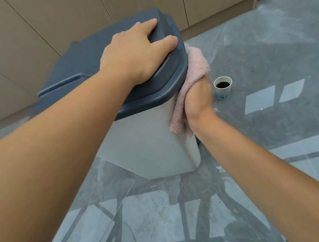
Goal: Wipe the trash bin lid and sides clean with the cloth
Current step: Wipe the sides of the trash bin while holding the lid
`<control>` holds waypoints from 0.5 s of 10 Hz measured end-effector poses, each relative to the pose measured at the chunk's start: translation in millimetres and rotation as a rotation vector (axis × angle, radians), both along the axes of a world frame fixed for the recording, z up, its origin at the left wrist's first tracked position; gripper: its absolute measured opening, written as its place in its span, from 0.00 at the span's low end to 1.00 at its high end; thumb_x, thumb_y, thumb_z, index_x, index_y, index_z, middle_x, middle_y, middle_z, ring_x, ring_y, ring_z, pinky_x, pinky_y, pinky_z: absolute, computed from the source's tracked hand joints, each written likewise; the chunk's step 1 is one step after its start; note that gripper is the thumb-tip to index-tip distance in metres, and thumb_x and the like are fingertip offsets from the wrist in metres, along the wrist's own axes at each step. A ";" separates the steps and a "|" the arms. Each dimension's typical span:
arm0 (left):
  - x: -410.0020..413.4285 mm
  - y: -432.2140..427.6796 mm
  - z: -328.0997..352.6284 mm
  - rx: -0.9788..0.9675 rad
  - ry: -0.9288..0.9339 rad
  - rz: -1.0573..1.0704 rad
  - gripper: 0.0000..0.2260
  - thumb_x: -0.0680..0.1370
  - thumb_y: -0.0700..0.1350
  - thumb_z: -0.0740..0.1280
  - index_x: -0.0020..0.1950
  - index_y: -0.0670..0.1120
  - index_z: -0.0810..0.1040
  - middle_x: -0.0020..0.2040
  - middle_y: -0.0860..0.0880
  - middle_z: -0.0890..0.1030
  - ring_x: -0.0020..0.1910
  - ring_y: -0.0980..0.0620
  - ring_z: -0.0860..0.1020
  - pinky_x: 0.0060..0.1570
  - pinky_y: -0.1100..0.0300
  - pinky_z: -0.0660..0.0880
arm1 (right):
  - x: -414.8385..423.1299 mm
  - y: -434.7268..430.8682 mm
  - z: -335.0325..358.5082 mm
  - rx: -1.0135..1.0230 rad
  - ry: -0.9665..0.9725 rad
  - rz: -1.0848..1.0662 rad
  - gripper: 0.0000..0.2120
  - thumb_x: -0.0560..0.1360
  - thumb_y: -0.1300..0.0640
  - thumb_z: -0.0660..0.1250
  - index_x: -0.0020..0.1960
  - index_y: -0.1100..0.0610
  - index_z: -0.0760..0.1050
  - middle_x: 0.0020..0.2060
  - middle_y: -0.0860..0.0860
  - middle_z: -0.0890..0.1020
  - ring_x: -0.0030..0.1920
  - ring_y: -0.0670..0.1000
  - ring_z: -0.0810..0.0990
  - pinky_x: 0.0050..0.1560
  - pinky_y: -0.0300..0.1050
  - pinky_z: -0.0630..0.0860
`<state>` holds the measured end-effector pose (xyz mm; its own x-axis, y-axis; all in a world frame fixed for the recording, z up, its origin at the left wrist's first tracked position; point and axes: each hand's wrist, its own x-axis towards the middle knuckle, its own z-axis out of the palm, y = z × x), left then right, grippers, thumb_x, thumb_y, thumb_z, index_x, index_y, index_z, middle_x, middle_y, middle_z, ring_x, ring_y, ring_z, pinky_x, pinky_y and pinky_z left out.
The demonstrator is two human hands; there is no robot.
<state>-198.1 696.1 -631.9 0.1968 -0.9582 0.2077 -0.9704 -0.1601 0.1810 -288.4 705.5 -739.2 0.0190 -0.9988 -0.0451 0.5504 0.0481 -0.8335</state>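
pink cloth (196, 67) pressed against grey trash bin's (147, 142) right side, below closed dark lid (87, 57).

Count at this moment: one trash bin (149, 142), centre frame, with one dark lid (87, 55). One pink cloth (196, 67), right of the bin. One paper cup (223, 87), right of centre. Two hands: left hand (137, 51), right hand (198, 98).
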 end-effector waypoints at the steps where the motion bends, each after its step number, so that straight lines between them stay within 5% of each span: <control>1: -5.8 -4.8 -2.6 -0.058 0.012 0.039 0.25 0.74 0.67 0.58 0.69 0.61 0.72 0.67 0.55 0.76 0.65 0.45 0.71 0.50 0.51 0.64 | 10.2 0.6 -9.6 -0.043 0.060 -0.129 0.28 0.83 0.47 0.50 0.75 0.61 0.72 0.71 0.57 0.78 0.74 0.55 0.74 0.77 0.55 0.68; 2: -7.4 -3.6 -4.2 -0.095 0.011 0.052 0.24 0.73 0.66 0.59 0.65 0.59 0.75 0.63 0.54 0.79 0.61 0.45 0.73 0.48 0.53 0.62 | 23.9 2.8 -22.0 -0.118 0.081 -0.298 0.34 0.78 0.43 0.50 0.75 0.64 0.71 0.71 0.57 0.78 0.72 0.53 0.76 0.75 0.51 0.69; 3: -8.2 -2.8 -3.6 -0.103 0.007 0.055 0.20 0.73 0.66 0.59 0.59 0.59 0.76 0.62 0.53 0.79 0.60 0.45 0.74 0.49 0.53 0.63 | 31.4 4.2 -44.5 -0.177 0.207 -0.386 0.31 0.78 0.49 0.50 0.71 0.66 0.74 0.65 0.58 0.82 0.63 0.49 0.79 0.69 0.52 0.74; 4: -9.9 -3.2 -1.7 -0.084 0.010 0.059 0.24 0.74 0.66 0.58 0.66 0.59 0.75 0.62 0.53 0.79 0.61 0.44 0.74 0.50 0.52 0.64 | 30.9 22.4 -107.6 -0.019 0.415 -0.200 0.26 0.79 0.45 0.51 0.73 0.49 0.73 0.66 0.51 0.82 0.67 0.56 0.80 0.67 0.58 0.77; 5: -10.6 -2.3 -1.8 -0.079 0.005 0.058 0.24 0.74 0.66 0.58 0.67 0.59 0.74 0.62 0.53 0.79 0.62 0.44 0.73 0.50 0.52 0.63 | 27.8 58.0 -159.1 0.527 0.455 -0.004 0.32 0.83 0.41 0.44 0.76 0.61 0.67 0.63 0.66 0.81 0.59 0.69 0.83 0.60 0.66 0.81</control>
<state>-208.7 693.7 -633.7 0.2527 -0.9259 0.2807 -0.9589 -0.2009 0.2004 -260.6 763.5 -898.2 -0.1205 -0.8416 -0.5264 0.1534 0.5082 -0.8475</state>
